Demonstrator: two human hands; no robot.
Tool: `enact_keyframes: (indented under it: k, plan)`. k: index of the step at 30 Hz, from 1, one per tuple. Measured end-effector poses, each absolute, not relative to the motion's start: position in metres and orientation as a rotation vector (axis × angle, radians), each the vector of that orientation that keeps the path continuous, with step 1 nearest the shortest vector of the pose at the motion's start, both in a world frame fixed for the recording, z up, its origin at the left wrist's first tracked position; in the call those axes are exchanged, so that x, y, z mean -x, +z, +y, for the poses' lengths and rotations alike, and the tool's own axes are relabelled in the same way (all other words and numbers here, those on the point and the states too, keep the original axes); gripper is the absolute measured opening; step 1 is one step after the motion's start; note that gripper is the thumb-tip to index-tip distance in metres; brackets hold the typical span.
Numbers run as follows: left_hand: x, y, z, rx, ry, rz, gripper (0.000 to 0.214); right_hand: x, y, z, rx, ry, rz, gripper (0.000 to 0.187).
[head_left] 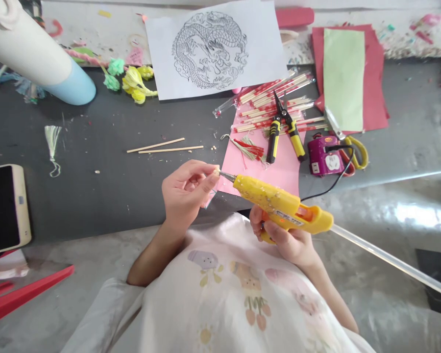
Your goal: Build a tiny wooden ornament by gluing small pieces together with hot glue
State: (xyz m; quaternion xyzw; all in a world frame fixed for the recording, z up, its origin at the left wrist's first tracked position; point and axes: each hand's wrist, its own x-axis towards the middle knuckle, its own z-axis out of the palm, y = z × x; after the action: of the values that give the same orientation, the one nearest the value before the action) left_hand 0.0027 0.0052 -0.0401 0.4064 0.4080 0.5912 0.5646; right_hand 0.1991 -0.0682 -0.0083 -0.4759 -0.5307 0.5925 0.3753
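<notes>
My right hand (284, 238) is wrapped round the handle of a yellow hot glue gun (272, 198), from whose back a long clear glue stick (385, 257) sticks out. The gun's metal nozzle (228, 176) points left, its tip at the fingertips of my left hand (189, 189). Between that thumb and forefinger is pinched a small pale piece (216, 169), too small to name. Just beyond my left hand, two thin wooden sticks (169, 149) lie on the dark table beside a few pale bits (213, 147).
Pliers with yellow-black handles (297, 139), wrapped sticks (253, 125) and tassels (248, 147) lie on pink paper (238, 184). A purple box (325, 156) with a black cord stands right, beside scissors (360, 152). A dragon drawing (264, 44) lies behind; a phone (3, 211) is left.
</notes>
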Motion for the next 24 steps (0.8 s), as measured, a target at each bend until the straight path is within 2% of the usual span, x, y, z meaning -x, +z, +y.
enact_keyframes:
  k: [24]
  plan:
    - [-0.0037, -0.0368, 0.0051, -0.953, 1.385, 0.973, 0.008, -0.1998, -0.0076, -0.0687, 1.152, 1.556, -1.35, 0.022]
